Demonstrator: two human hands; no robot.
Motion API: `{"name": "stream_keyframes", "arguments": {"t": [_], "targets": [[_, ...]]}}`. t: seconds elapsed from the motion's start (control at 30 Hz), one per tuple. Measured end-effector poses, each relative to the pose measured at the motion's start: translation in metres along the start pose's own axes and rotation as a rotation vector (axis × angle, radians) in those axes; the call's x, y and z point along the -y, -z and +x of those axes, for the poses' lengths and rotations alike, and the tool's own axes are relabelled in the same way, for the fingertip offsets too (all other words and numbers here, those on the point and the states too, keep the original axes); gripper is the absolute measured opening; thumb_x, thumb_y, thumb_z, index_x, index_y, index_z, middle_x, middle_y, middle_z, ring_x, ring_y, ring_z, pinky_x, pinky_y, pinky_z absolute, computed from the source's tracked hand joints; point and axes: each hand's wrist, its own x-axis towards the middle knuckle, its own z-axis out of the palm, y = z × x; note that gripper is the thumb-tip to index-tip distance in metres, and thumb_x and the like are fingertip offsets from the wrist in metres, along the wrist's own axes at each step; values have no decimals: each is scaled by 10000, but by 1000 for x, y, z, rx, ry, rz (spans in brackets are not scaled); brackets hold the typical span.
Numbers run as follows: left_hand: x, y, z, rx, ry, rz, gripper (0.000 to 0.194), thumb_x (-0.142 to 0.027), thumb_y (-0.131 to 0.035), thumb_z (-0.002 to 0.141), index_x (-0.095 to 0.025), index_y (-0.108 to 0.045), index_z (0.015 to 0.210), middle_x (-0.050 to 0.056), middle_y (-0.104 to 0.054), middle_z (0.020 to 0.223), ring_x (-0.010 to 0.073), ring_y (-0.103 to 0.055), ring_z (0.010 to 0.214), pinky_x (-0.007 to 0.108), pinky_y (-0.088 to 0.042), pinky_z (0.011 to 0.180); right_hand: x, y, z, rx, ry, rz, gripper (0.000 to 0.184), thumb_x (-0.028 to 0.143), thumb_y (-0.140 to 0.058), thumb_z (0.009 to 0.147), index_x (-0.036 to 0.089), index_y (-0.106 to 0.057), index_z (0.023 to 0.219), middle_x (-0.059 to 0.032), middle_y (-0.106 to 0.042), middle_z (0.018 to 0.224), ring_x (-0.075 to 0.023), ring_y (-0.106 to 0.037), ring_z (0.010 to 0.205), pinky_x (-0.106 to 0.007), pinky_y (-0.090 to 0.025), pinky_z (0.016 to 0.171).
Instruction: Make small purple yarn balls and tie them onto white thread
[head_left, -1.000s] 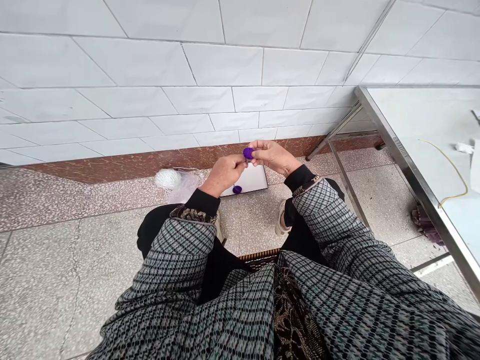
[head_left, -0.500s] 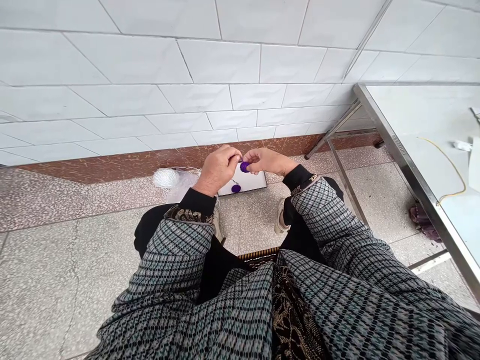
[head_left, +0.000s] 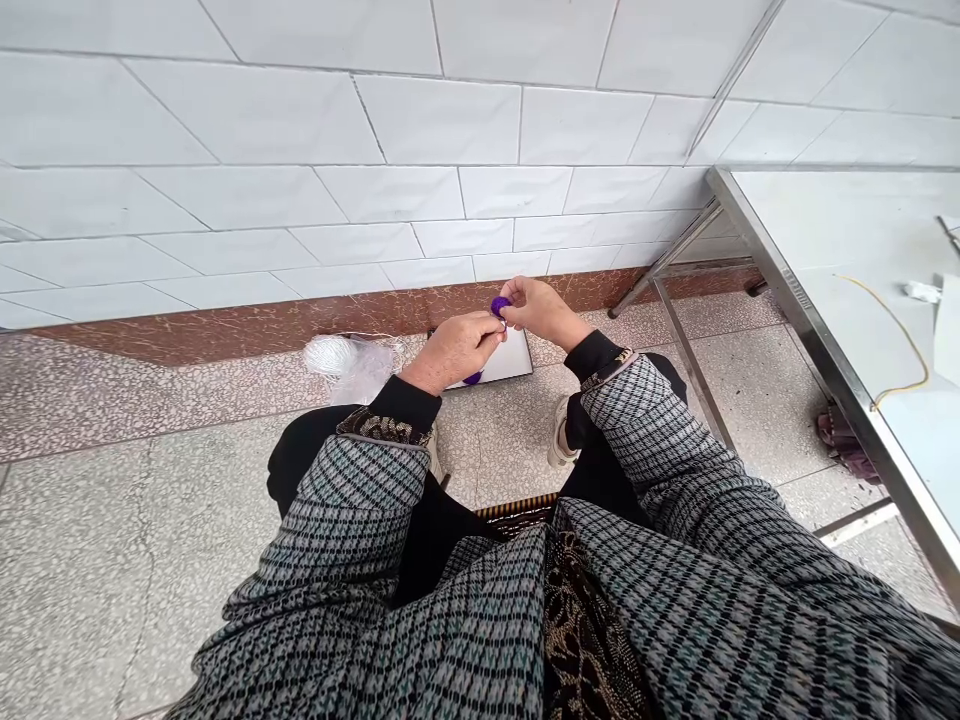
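Between two hands, one purple piece

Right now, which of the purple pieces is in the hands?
The upper purple piece, pinched by the right hand; the lower purple piece lies on the white tray, partly hidden by the left hand.

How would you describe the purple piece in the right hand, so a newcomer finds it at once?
Start at the white tiled wall and follow it down to its reddish-brown base. In front, in the grip of the right hand, is a small rounded purple piece. Its purple neighbour shows lower, partly hidden by the left hand; this one is held.
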Motion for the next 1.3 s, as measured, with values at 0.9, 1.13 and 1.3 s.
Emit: {"name": "stream_keyframes", "arguments": {"t": [0.9, 1.13, 1.3], "targets": [[3, 18, 0, -208, 217, 55, 208, -240, -576, 954, -201, -746, 840, 79, -779, 935, 248, -709, 931, 364, -560, 899, -1, 8, -7, 454, 30, 235, 242, -16, -722, 813, 182, -603, 882, 59, -611, 723, -88, -524, 617, -220, -455, 615], [1, -1, 2, 45, 117, -56, 220, -252, -577, 948, -199, -731, 799, 47, -754, 798, 207, -674, 757, 329, -526, 784, -2, 9, 0, 144, 32, 457, 276, 91, -774, 861, 210, -592, 1030, 59, -602, 810, -85, -525, 653, -218, -479, 657], [-2, -1, 1, 77, -1, -61, 232, -250, -565, 959, -207, -734, 806, 68, -764, 846, 215, -697, 818, 341, -533, 806, -2, 1, 1, 27, -21, 80, 263, -65, -679, 816, 185, -611, 861, 48, -609, 714, -99, -527, 640, -229, -452, 613]]}}
